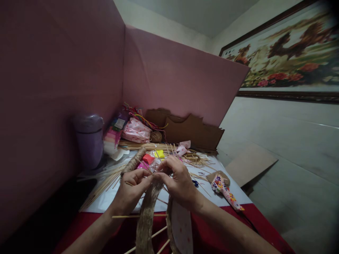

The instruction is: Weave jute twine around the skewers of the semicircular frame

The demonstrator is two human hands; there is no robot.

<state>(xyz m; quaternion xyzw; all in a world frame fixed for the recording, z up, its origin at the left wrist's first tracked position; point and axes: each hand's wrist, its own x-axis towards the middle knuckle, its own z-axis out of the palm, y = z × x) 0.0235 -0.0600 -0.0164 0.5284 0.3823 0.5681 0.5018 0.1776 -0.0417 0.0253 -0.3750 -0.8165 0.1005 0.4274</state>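
My left hand (132, 188) and my right hand (181, 185) meet at the top of a band of brown twine (147, 218). Both are closed, with thumbs and fingertips pinching its upper end; the exact grip is partly hidden by the fingers. Thin wooden sticks (159, 231) pass across and out from the band. To its right, below my right hand, hangs a pale curved panel with faint pink spots (182, 225), edged in twine. A roll of twine (134, 161) lies just beyond my left hand.
Bundled sticks (106, 185) lie left on the white sheet (106, 204). Beyond my hands are red (148, 159) and yellow packets (159, 153), and a twine ball (156, 137). A flower-patterned glue gun (226, 194) lies right. A purple bin (90, 144) stands left; torn cardboard (190, 130) lines the back.
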